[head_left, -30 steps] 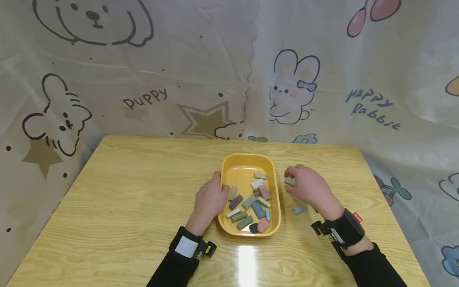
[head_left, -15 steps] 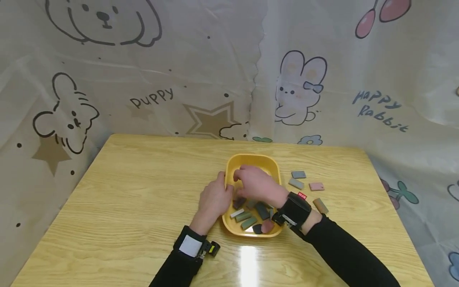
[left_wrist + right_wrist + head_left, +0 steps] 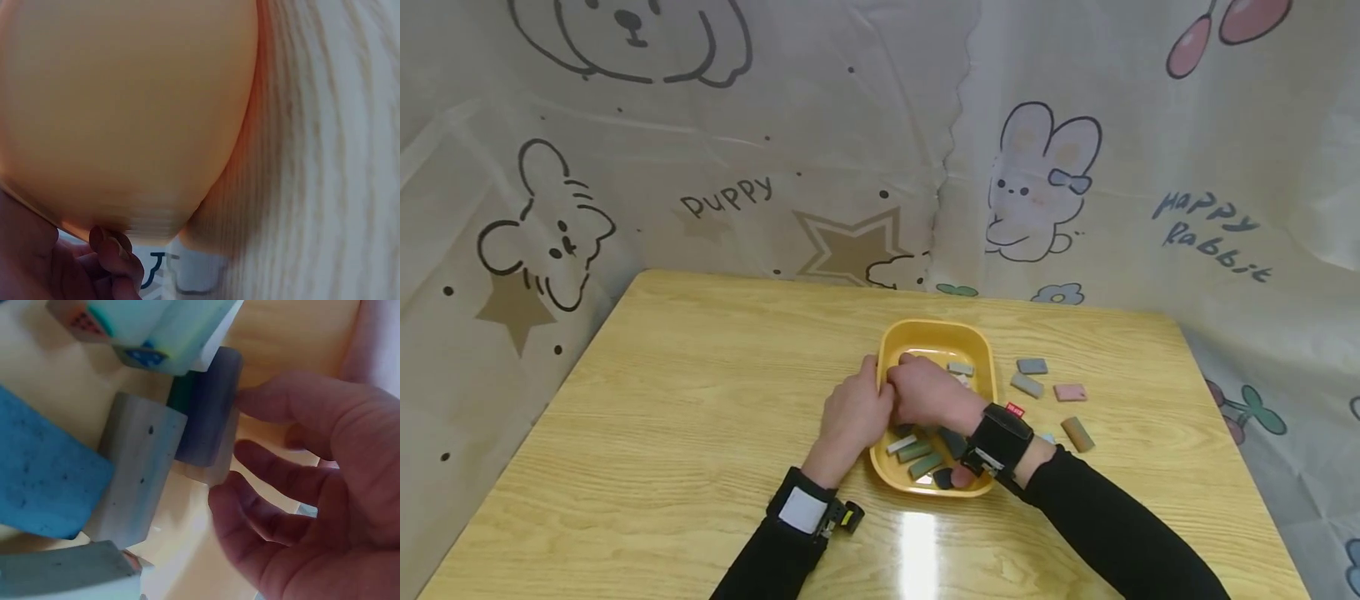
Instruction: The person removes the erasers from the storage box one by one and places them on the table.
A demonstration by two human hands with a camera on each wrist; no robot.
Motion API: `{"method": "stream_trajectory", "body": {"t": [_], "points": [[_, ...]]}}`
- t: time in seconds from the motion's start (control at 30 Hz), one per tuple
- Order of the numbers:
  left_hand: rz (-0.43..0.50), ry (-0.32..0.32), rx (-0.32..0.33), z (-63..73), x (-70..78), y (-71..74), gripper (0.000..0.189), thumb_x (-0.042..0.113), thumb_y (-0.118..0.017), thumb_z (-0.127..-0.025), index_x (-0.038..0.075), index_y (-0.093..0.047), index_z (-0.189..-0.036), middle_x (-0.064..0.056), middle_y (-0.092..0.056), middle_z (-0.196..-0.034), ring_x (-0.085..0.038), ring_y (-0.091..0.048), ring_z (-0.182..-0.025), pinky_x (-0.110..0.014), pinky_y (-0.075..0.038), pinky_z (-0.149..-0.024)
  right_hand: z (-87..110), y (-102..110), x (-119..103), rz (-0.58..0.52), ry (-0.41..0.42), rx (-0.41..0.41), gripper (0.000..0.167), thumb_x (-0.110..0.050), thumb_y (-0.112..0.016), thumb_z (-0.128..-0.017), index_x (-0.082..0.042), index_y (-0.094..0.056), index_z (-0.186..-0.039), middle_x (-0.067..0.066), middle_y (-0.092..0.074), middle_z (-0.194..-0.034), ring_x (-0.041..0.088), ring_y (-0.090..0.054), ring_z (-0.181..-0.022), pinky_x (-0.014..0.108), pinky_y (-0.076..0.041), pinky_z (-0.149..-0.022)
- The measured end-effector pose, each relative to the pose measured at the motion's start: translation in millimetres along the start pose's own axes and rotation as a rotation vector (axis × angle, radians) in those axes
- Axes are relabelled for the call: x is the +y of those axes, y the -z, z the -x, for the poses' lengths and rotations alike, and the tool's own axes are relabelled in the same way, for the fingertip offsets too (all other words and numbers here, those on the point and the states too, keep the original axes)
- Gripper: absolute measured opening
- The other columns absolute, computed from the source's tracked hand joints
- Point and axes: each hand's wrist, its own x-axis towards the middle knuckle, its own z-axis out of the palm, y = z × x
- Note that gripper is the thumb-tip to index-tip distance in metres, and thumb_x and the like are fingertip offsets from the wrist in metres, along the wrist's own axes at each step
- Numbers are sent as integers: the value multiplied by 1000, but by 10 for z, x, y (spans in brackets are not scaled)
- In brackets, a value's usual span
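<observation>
A yellow tray on the table holds several small erasers, some patterned at the ends. My left hand grips its left rim; in the left wrist view those fingers curl at the rim beside the tray's smooth outer wall. My right hand reaches inside the tray, close to the left hand. Seen from the right wrist, its thumb and fingertips pinch a beige eraser that lies against a purple eraser. A grey-beige eraser and a blue eraser lie nearby. The right hand hides part of the tray's contents.
Right of the tray, a grey eraser, a grey-beige one, a pink eraser and a brown eraser lie on the wooden table. A light blue one is partly hidden by the right wrist. A printed curtain hangs behind.
The right hand has let go of a grey-beige eraser on the table at right and moved left into the tray, its fingers now at a beige eraser. The left hand keeps its grip.
</observation>
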Motion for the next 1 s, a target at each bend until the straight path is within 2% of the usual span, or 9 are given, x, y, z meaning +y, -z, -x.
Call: {"method": "stream_trajectory", "body": {"t": [0.13, 0.27, 0.43, 0.53, 0.67, 0.77, 0.87, 1.0], "points": [[-4, 6, 2, -8, -15, 2, 47, 34, -47, -97, 7, -45, -136, -8, -58, -78, -20, -54, -59, -33, -39, -48, 24, 44, 12, -28, -47, 20, 21, -31, -76, -72, -16, -61, -74, -1, -53, -77, 15, -49, -69, 28, -41, -61], [-1, 3, 10, -1, -21, 5, 46, 31, -47, -97, 7, -46, -136, -8, -59, -78, -19, -54, -58, -33, -39, -47, 154, 231, 79, -106, -109, 64, 24, -29, -78, -65, -15, -60, -73, 1, -52, -80, 17, -49, -68, 28, -41, -59], [11, 7, 4, 16, -15, 0, 46, 30, -48, -96, 7, -46, -137, -7, -58, -75, -18, -54, -56, -33, -39, -47, 508, 520, 344, -158, -191, 154, 24, -24, -72, -66, -10, -63, -83, 4, -51, -89, 19, -50, -73, 30, -44, -63], [19, 17, -7, 24, -4, 0, 47, 30, -48, -97, 8, -45, -138, -6, -57, -73, -17, -54, -55, -33, -39, -48, 768, 576, 555, -155, -236, 203, 24, -23, -70, -68, -8, -63, -85, 6, -51, -91, 21, -49, -74, 33, -42, -64], [11, 21, -10, 20, 7, 3, 47, 31, -47, -97, 9, -44, -139, -7, -59, -76, -18, -54, -56, -32, -39, -48, 1099, 477, 799, -167, -320, 226, 19, -20, -68, -71, -8, -61, -84, 8, -50, -92, 21, -48, -72, 33, -41, -64], [7, 22, -8, 13, 8, 7, 48, 31, -47, -97, 9, -44, -139, -7, -59, -77, -18, -54, -57, -32, -39, -48, 1286, 324, 941, -189, -379, 196, 18, -20, -68, -73, -8, -60, -85, 9, -50, -93, 20, -47, -69, 33, -40, -61], [10, 13, -2, 12, 6, 7, 46, 30, -47, -96, 9, -45, -137, -7, -58, -76, -19, -54, -56, -33, -39, -48, 1402, 154, 1045, -190, -414, 173, 20, -21, -70, -75, -6, -60, -85, 10, -50, -91, 20, -46, -68, 32, -40, -59], [16, -10, 12, 20, 9, -1, 43, 28, -47, -96, 8, -48, -133, -7, -58, -75, -19, -53, -56, -33, -38, -47, 1480, -22, 1123, -164, -419, 199, 22, -22, -72, -76, -4, -60, -83, 9, -50, -87, 20, -46, -68, 32, -40, -61]]}}
